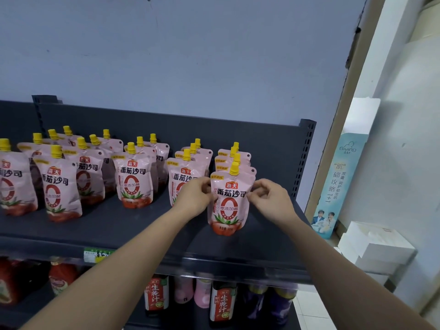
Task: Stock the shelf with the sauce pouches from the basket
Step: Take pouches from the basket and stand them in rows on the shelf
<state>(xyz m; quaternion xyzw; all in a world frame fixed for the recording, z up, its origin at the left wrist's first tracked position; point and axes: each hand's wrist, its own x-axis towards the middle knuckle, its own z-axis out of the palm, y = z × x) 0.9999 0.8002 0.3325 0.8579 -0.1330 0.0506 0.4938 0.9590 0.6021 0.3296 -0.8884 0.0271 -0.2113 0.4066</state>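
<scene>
Both hands meet on one sauce pouch point(229, 206). The left hand point(194, 196) pinches its left edge and the right hand point(271, 200) pinches its right edge, fingers curled, both about level with the large printed lettering. The pouch stands upright near the front right corner of the shelf point(119, 225), at the head of a short row of like pouches, with its yellow cap point(234, 168) uppermost. Rows of the other pouches point(134, 182) run toward the shelf's left edge, and a bare strip of shelf lies along the front edge.

It looks soft and light, a filled film bag standing on a folded base. It would likely slump or tip if let go crooked, and its glossy skin may slip. The stiffer side seams, where the fingers are now, or the rigid spout seem the best holds; squeezing the belly would only deform it.

Below, bottles point(222, 303) fill a lower shelf, and white boxes point(376, 246) lie off the right end. No basket is in view.
</scene>
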